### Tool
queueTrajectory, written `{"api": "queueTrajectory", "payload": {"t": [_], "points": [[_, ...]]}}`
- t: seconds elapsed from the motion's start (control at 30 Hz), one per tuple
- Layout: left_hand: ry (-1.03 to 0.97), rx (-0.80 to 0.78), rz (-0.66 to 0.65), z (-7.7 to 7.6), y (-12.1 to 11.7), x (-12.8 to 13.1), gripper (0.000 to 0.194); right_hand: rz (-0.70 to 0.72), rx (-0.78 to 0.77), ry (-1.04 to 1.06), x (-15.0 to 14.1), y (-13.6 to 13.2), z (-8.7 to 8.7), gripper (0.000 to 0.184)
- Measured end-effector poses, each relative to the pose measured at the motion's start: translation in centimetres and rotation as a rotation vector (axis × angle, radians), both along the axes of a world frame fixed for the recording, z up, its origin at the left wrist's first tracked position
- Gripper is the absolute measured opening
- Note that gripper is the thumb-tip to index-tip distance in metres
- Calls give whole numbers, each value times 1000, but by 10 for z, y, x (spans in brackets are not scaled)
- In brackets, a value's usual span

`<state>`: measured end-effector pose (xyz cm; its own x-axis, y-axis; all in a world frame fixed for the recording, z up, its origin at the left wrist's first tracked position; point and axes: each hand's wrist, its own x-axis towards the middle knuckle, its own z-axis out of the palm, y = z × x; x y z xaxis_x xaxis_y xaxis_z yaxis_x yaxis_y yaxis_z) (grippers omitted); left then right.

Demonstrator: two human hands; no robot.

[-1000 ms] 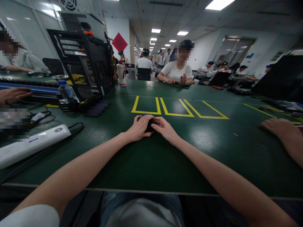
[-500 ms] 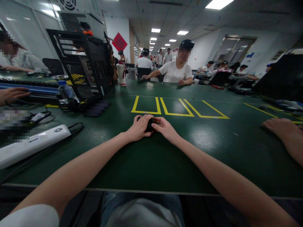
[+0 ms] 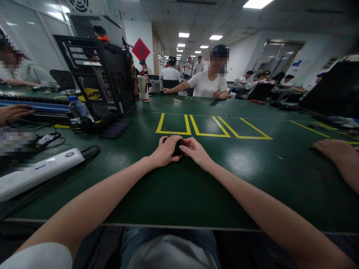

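Observation:
A small black object [image 3: 177,148] lies between my hands on the green table [image 3: 179,194]; its kind is hard to make out because fingers cover most of it. My left hand [image 3: 166,150] curls over its left side and top, thumb at the near edge. From the right, my right hand [image 3: 194,150] grips the other side with thumb and fingers. Just beyond my hands, yellow tape outlines [image 3: 174,133] mark the tabletop.
At left are a white power strip [image 3: 42,170] with cables, a plastic bottle [image 3: 79,108] and an open black computer case [image 3: 112,78]. A white cup [image 3: 144,88] stands farther back. Another person's hand [image 3: 335,151] rests at right; a person in white [image 3: 210,84] sits opposite.
My hands stay almost still around the black object. Across the table, the person's outstretched hand has shifted slightly to the left. The other person's hand at right has moved a little rightward.

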<state>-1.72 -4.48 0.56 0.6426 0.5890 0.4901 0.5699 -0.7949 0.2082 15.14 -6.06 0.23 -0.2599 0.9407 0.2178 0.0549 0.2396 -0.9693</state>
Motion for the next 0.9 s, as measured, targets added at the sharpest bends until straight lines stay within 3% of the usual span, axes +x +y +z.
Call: {"api": "queueTrajectory", "payload": {"t": [0.1, 0.3, 0.43, 0.63, 0.8, 0.9], "points": [[0, 1, 0, -1, 1, 0, 60, 32, -9, -37, 1, 2, 0, 31], [-13, 5, 9, -3, 2, 1, 58, 60, 174, -42, 2, 0, -2, 28], [-15, -1, 3, -2, 1, 1, 59, 1, 151, -23, 1, 1, -5, 21], [-13, -7, -6, 0, 1, 0, 59, 15, 65, -72, 4, 5, -4, 31], [-13, -6, -8, -1, 1, -1, 58, 85, 197, -73, 6, 3, -1, 28], [-13, -9, -10, 0, 1, -1, 58, 77, 194, -37, 5, 1, -1, 23]]}}
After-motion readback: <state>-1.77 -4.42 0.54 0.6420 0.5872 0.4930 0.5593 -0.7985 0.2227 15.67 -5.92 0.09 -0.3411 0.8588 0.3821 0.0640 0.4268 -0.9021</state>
